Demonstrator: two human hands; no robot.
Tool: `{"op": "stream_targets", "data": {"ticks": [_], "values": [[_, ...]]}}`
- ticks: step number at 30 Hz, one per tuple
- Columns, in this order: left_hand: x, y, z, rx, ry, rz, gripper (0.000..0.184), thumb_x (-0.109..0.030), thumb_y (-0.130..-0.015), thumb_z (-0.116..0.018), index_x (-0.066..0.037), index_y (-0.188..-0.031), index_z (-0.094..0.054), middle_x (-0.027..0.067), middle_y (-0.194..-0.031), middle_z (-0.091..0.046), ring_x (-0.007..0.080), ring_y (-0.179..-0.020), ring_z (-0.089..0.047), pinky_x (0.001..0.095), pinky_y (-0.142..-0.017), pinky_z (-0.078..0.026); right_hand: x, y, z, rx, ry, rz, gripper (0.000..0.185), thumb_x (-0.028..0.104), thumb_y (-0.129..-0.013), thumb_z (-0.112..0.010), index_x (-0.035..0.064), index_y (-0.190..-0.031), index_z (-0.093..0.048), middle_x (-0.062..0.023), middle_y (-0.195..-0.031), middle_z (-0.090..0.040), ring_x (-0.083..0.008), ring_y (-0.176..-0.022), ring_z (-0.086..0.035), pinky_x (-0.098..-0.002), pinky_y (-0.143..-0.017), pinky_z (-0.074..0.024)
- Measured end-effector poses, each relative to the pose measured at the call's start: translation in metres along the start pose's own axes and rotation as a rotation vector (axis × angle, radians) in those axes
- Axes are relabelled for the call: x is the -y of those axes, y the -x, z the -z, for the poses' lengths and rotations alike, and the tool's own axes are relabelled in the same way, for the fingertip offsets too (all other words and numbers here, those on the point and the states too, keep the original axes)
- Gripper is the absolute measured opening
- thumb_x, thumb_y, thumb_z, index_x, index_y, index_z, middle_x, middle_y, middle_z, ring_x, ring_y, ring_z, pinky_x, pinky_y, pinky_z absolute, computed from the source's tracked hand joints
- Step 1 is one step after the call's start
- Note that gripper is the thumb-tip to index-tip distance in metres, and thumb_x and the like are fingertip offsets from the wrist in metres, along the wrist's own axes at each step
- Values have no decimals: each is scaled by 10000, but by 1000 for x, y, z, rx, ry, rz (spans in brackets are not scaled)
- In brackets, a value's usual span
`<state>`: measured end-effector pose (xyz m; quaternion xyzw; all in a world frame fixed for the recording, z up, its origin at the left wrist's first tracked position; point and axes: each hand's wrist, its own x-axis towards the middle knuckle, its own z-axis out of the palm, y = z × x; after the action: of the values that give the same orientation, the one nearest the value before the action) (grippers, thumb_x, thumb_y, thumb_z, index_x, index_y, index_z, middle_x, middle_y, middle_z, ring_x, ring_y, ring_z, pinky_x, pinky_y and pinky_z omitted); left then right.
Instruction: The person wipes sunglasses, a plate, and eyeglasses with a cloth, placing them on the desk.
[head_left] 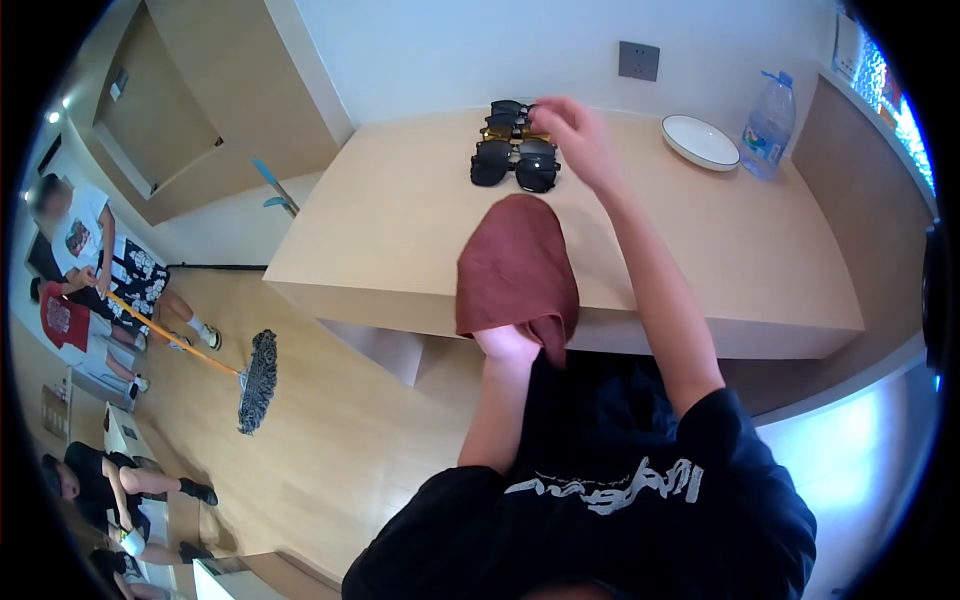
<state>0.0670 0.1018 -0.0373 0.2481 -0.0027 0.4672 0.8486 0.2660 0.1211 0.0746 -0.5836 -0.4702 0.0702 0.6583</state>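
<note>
A reddish-brown cloth (pixel 517 255) drapes over my left hand (pixel 508 343) at the table's front edge. Only the heel of that hand and the wrist show; its fingers are hidden beneath the fabric, which the hand holds up. Several pairs of dark sunglasses (pixel 514 165) stand in a column toward the wall, the nearest with large black lenses. At the far end of this column, my right hand (pixel 570 130) has bent fingers closed at the right edge of a rear pair of sunglasses (pixel 508 108). The fingertips partly cover that pair.
A white plate (pixel 700 143) and a clear bottle with a blue cap (pixel 768 128) stand at the back right of the wooden table (pixel 390 220). A wall socket (pixel 638 61) is above. To the left, a person holds a mop (pixel 258 382); other people are nearby.
</note>
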Motion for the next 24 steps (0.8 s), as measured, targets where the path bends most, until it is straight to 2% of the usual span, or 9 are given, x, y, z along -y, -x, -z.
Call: {"op": "stream_targets", "data": {"ticks": [3,5,6,7,11,16,19,21,24], "values": [[-11,1,-2,175,-188,-122,539,-410,-942,-386,-50,-1340,-331,128,-1344,-406,294,-1219,-421,440,-991,-389,29,95,-5,49,-24,49,455,286,-830,-635,-31,-1142,-544,-148,-1013,-634,-194,-935,-603,-301,-821,-465],[-9,2,0,33,83,140,529,-398,-939,-400,-51,-1333,-332,134,-1324,-419,295,-1192,-447,439,-969,-413,33,143,-10,11,-43,41,437,296,-818,-655,-26,-1103,-577,-145,-936,-654,-189,-887,-609,-298,-800,-467],[-12,13,-6,307,227,82,469,-316,-948,-392,-2,-1297,-391,161,-1268,-471,265,-1172,-464,374,-959,-413,46,156,0,134,28,-192,424,275,-828,-643,-31,-1112,-573,-155,-938,-653,-187,-902,-605,-297,-809,-463],[-12,14,-6,308,230,86,469,-316,-948,-392,-2,-1297,-391,161,-1268,-471,265,-1172,-464,374,-959,-413,59,168,14,253,98,-428,410,254,-838,-631,-37,-1121,-569,-165,-939,-651,-186,-917,-601,-296,-818,-458],[-3,-1,-2,371,-334,3,362,-231,-887,-528,-10,-1174,-508,121,-1138,-551,205,-1029,-538,336,-885,-438,33,202,60,156,-49,-255,315,127,-886,-539,-73,-1130,-552,-175,-976,-641,-165,-944,-585,-288,-833,-455],[9,-12,-15,562,-991,40,358,-171,-825,-640,-6,-1130,-549,99,-1139,-568,178,-1002,-555,318,-862,-441,24,242,96,-185,-1279,-493,383,245,-960,-421,-9,-1245,-448,-138,-1203,-522,-258,-1113,-503,-314,-954,-402],[6,-25,-73,765,-1303,104,367,-190,-785,-657,-24,-1102,-575,144,-1095,-602,229,-991,-582,335,-828,-455,29,245,81,-134,-658,-393,394,265,-967,-391,3,-1259,-430,-126,-1225,-503,-249,-1135,-483,-307,-966,-385],[-5,-25,-120,807,-1692,502,273,-161,-802,-628,-41,-1044,-586,115,-998,-636,248,-959,-598,357,-816,-448,33,238,72,-46,38,-307,402,278,-972,-372,10,-1268,-419,-118,-1241,-491,-244,-1151,-469,-301,-974,-373],[-8,-50,-74,853,-1803,302,218,-145,-769,-624,-38,-960,-622,156,-918,-643,304,-892,-606,364,-778,-461,48,238,70,50,627,-218,413,298,-980,-342,22,-1282,-401,-106,-1264,-472,-235,-1173,-448,-294,-987,-355]]}}
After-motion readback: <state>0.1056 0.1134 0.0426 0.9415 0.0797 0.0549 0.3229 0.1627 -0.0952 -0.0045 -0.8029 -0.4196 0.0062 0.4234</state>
